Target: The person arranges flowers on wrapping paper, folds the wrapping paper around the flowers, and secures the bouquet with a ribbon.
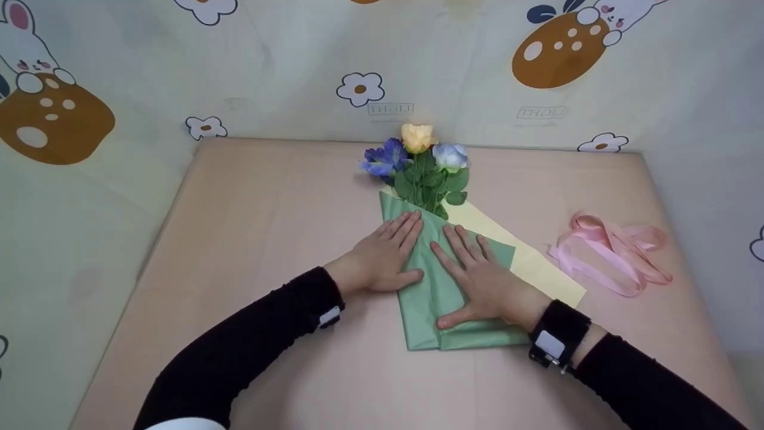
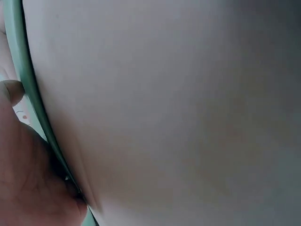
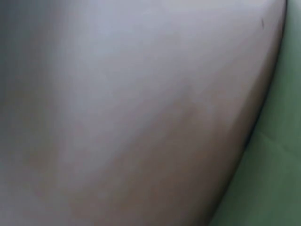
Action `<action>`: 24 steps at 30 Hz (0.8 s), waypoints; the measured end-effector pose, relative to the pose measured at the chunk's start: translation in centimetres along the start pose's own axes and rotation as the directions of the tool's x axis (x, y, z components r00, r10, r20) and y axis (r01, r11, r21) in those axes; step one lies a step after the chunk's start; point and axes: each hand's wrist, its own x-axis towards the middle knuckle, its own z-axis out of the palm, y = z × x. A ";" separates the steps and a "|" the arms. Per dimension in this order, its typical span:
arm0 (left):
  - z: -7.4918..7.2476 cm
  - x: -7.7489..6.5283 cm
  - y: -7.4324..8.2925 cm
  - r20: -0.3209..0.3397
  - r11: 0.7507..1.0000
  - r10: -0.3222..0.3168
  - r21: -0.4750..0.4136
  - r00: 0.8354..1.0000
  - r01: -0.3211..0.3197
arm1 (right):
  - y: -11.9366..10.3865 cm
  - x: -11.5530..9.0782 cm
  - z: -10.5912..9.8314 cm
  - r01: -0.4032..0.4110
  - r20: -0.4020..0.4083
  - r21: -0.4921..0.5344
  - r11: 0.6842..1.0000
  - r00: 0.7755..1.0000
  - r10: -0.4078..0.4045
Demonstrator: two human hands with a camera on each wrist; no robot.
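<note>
Green wrapping paper [image 1: 427, 298] lies folded over the stems of a small bunch of artificial flowers. Its blooms are a yellow rose [image 1: 417, 138], a blue-purple flower [image 1: 385, 158] and a pale blue rose [image 1: 450, 156], with green leaves [image 1: 425, 176] below them. My left hand [image 1: 385, 254] rests with straight fingers on the paper's left side. Fingers spread, my right hand [image 1: 480, 280] presses flat on the paper's right part. A pale yellow sheet [image 1: 546, 269] shows from under the green paper. The stems' lower ends are hidden by the wrap.
A loose pink ribbon [image 1: 615, 251] lies in loops at the right of the table [image 1: 256, 209]. Behind the table's far edge hangs a patterned curtain [image 1: 286, 60] with flowers and rabbits. The left wrist view shows mostly bare tabletop beside the green paper's edge.
</note>
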 end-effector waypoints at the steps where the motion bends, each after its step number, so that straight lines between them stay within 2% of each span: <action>1: -0.1 0.0 0.0 0.003 1.000 -0.006 -0.007 1.000 0.006 | 0.0 0.0 0.0 -0.002 -0.001 0.001 1.000 1.000 0.002; 4: -0.3 0.4 -0.5 -0.012 0.999 -0.044 -0.016 0.999 0.043 | 0.0 0.0 0.0 -0.007 0.000 -0.005 1.000 1.000 0.007; 7: -0.7 0.6 -1.4 -0.019 0.994 -0.109 -0.015 0.994 0.109 | 0.0 0.0 0.1 -0.008 0.005 -0.011 1.000 1.000 0.008; 10: -0.9 0.6 -2.5 -0.001 0.983 -0.180 0.019 0.984 0.180 | 0.0 0.1 0.3 -0.003 0.003 -0.005 1.000 1.000 0.003; 13: -0.8 0.2 -2.7 -0.004 0.975 -0.208 0.077 0.978 0.207 | -0.1 0.2 0.5 0.004 -0.006 0.009 1.000 1.000 -0.004; 16: -0.1 -0.8 -1.3 -0.018 0.979 -0.153 0.131 0.988 0.154 | -0.3 0.3 0.6 0.009 -0.021 0.021 1.000 1.000 -0.008; 19: 0.8 -2.2 0.9 -0.027 0.989 -0.038 0.144 0.999 0.041 | -0.6 0.0 0.6 0.026 -0.053 -0.013 1.000 0.998 -0.026; 22: 1.5 -3.3 2.9 -0.027 0.988 0.075 0.139 0.997 -0.071 | -0.9 -0.7 0.4 0.059 -0.083 -0.090 0.994 0.994 -0.067; 24: 1.8 -3.7 3.7 -0.026 0.984 0.114 0.139 0.993 -0.110 | -1.2 -1.4 0.2 0.087 -0.092 -0.119 0.989 0.991 -0.098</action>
